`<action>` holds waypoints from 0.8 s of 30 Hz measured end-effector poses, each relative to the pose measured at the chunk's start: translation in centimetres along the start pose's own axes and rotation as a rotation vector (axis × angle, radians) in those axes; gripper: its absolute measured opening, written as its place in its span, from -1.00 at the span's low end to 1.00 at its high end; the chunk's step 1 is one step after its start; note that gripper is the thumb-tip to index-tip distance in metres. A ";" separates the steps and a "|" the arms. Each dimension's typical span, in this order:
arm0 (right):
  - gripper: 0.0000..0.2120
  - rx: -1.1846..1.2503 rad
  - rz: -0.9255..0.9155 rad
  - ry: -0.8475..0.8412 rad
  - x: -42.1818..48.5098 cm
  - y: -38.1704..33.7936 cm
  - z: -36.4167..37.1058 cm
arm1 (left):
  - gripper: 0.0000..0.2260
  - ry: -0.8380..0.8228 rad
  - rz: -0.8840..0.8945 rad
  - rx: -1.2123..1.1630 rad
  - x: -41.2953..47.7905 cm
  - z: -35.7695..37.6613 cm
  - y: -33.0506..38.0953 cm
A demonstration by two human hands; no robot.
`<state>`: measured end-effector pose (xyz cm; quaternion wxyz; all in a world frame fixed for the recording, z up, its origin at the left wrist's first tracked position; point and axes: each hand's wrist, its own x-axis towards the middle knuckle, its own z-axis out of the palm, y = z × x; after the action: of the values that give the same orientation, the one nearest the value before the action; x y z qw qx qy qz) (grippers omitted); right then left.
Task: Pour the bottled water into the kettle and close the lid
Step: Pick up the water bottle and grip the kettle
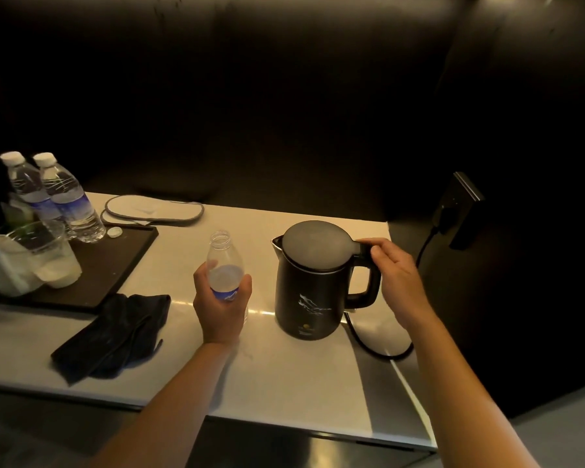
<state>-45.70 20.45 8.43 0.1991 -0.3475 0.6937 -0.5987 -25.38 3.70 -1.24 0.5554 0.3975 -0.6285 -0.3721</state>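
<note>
A black electric kettle [306, 298] stands on the pale counter [284, 376], right of centre, its handle pointing right. Its grey lid [313, 243] looks blurred and I cannot tell whether it is fully down. My right hand [397, 278] rests on the top of the kettle handle, thumb near the lid's hinge. My left hand [222, 304] holds an uncapped clear water bottle [224, 261] upright, just left of the kettle. The bottle looks nearly empty. A small white cap [115, 232] lies on the tray.
A dark tray [115, 265] at the left carries two capped water bottles [65, 197], a plastic cup [53, 258] and a white cup. A black cloth [115, 336] lies in front of it. White slippers [152, 207] sit behind. The kettle cord [379, 346] runs right toward a wall socket [453, 211].
</note>
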 end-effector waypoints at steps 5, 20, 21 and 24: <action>-0.59 0.132 0.101 -0.006 -0.2 1.2 -0.3 | -0.39 -0.027 0.016 -0.026 0.0 -0.1 -0.4; -0.63 0.441 0.205 -0.005 -0.5 1.5 -0.4 | -0.38 -0.029 0.024 -0.020 0.2 0.1 -0.6; -0.64 0.321 0.168 0.007 -0.6 1.2 -0.3 | -0.39 -0.032 0.026 -0.018 0.2 0.1 -0.6; -0.69 0.058 0.000 0.022 -0.9 -0.6 0.6 | -0.38 -0.038 0.021 -0.019 0.2 -0.1 -0.5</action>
<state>-44.49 20.62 8.79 0.2011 -0.3349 0.6784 -0.6223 -25.28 3.27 -1.62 0.5509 0.3784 -0.6396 -0.3798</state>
